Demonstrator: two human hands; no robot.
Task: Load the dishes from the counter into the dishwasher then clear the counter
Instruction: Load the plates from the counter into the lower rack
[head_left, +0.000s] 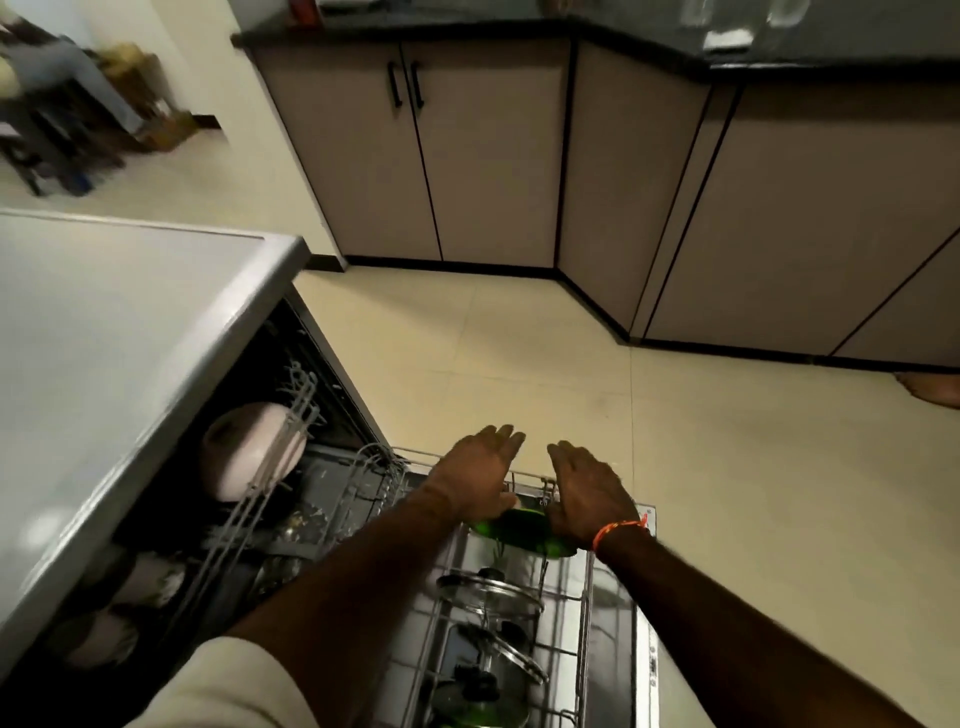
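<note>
Pale sleeve (228, 686) reaching over the pulled-out lower rack (589, 623).
Left hand (475, 475) and right hand (589, 491) hovering flat, fingers straight and together; green dish (522, 532) sitting just beneath both palms, glass lids (491, 590) standing behind the wrists.

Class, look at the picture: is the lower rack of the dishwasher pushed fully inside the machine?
No, the lower rack is pulled out over the open door, with glass lids standing in it and both hands above its far end.
</note>
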